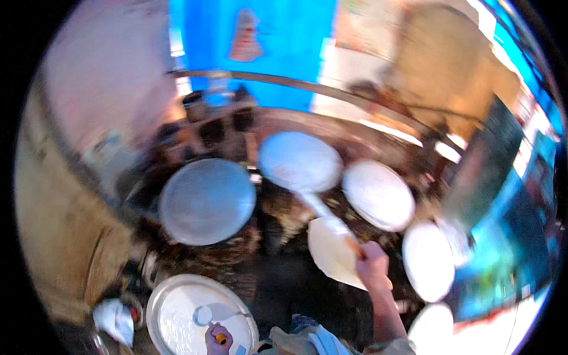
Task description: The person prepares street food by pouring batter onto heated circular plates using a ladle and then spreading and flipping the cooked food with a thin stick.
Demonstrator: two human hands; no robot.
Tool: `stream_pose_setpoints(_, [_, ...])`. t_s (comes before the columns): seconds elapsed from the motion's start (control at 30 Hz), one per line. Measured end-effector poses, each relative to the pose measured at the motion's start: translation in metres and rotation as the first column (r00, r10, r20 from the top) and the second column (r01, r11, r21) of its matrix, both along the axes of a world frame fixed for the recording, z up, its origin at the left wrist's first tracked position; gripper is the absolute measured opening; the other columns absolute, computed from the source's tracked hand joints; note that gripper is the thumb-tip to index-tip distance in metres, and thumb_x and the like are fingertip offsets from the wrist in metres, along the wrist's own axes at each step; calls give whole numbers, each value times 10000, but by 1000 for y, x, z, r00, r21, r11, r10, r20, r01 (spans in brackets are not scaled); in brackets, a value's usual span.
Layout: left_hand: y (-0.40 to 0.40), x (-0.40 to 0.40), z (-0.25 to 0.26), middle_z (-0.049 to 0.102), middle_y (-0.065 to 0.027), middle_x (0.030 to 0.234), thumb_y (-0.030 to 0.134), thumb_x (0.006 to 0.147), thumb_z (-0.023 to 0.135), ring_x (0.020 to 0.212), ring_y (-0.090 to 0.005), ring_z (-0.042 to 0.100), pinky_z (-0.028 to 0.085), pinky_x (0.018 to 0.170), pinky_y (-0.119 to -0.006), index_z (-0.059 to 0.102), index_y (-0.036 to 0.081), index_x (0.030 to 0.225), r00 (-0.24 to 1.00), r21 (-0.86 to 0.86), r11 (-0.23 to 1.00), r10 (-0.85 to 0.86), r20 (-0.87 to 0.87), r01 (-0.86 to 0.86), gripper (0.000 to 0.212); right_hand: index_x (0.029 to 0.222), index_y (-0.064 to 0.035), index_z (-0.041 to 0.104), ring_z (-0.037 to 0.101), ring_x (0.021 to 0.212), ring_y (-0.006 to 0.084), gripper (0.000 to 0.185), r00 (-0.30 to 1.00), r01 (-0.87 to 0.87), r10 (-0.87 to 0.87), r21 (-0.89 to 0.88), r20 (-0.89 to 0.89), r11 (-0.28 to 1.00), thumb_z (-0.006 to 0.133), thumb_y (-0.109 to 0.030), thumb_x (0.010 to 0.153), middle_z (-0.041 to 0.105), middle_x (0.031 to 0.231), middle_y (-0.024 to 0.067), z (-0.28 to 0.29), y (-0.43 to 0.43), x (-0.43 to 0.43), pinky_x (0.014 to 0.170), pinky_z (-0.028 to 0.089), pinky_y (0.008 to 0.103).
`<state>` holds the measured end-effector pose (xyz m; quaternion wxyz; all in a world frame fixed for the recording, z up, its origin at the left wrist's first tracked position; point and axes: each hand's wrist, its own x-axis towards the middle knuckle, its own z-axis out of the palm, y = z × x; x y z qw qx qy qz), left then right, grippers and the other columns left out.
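Note:
My left hand (218,339) grips the yellow-orange handle of a ladle. The ladle's round bowl (203,315) is over a wide metal basin (153,306) of white liquid. In my right hand (372,265) is a long flat metal spatula (326,212) with an orange handle. Its far end meets the near rim of a pale round disc (299,160), in contact or just above. A cream-coloured flat sheet (333,255) lies below the spatula and behind my right hand; blur hides whether it is held. A grey round plate (207,202) stands to the left.
More white discs (379,195) curve down the right side, one (428,262) beyond my forearm. Dark pots (212,131) stand at the back left. A white bag (114,321) lies left of the basin. A wooden beam (284,82) crosses before a blue sheet (284,35).

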<state>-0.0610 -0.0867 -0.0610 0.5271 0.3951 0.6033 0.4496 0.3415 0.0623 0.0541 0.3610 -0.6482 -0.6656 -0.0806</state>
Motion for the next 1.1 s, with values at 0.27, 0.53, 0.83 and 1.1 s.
stream_pose_setpoints(0.27, [11, 44, -19, 454, -75, 658, -31, 746, 516, 640, -147, 441, 411, 688, -234, 525, 18, 711, 915, 3, 932, -355, -194, 362, 61, 718, -63, 559, 582, 733, 314, 32, 903, 420, -428, -312, 48, 852, 550, -79, 692, 546, 753, 120, -57, -166, 80, 613, 481, 425])
stream_pose_setpoints(0.53, [90, 24, -154, 532, -36, 722, 110, 842, 551, 619, -154, 537, 480, 568, -259, 534, 51, 910, 345, 233, 300, -406, -846, 925, 91, 789, -12, 612, 605, 624, 268, 69, 408, 900, -866, -33, -290, 435, 585, 13, 730, 609, 709, 133, -46, -347, 147, 573, 479, 334])
stream_pose_setpoints(0.83, [125, 130, -137, 552, -66, 698, 140, 806, 543, 612, -203, 548, 465, 549, -319, 551, 68, 817, 48, -163, 378, -491, -870, 911, 73, 841, -41, 606, 484, 563, 82, 68, -122, 967, -85, -100, -989, -233, 617, -108, 837, 575, 707, 10, -119, -617, 103, 503, 412, 221])
stream_pose_setpoints(1.1, [119, 155, -149, 570, -92, 677, 167, 774, 535, 605, -247, 558, 453, 533, -372, 567, 83, 734, -69, -290, 416, -471, -880, 862, 98, 1015, 70, 532, 588, 781, 219, 266, -458, 409, 338, -533, -822, -741, 600, -77, 804, 598, 935, 119, -308, -746, -58, 655, 502, 352])
